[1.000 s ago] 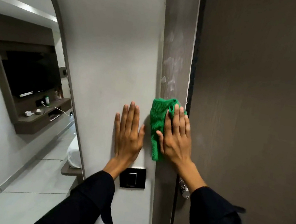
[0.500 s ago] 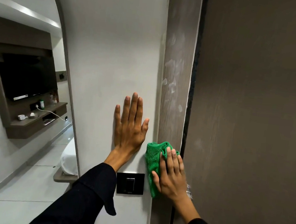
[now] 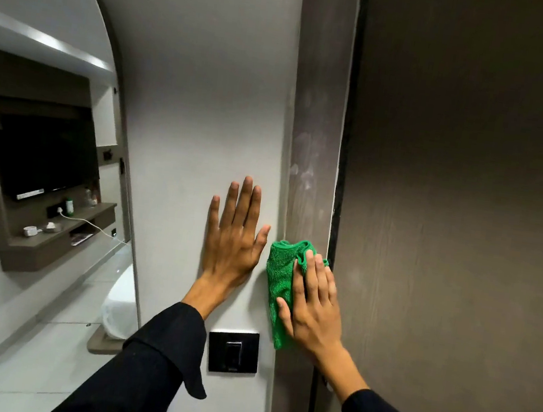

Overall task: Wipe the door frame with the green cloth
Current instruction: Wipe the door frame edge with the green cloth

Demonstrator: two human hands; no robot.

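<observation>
The door frame (image 3: 321, 108) is a grey-brown wood-grain strip running top to bottom, with pale smudges at mid height. A green cloth (image 3: 280, 276), bunched and ribbed, lies against the frame just below those smudges. My right hand (image 3: 314, 306) presses flat on the cloth, fingers pointing up, holding it to the frame. My left hand (image 3: 233, 235) rests flat on the white wall (image 3: 202, 93) just left of the frame, fingers spread, holding nothing.
The dark brown door (image 3: 471, 197) fills the right side, with a black gap along the frame. A black wall switch (image 3: 233, 352) sits below my left hand. An arched mirror (image 3: 25, 173) on the left reflects a television and a shelf.
My right hand slid the cloth down the frame from the smudged patch, then a little back up. My left hand has stayed flat on the wall.
</observation>
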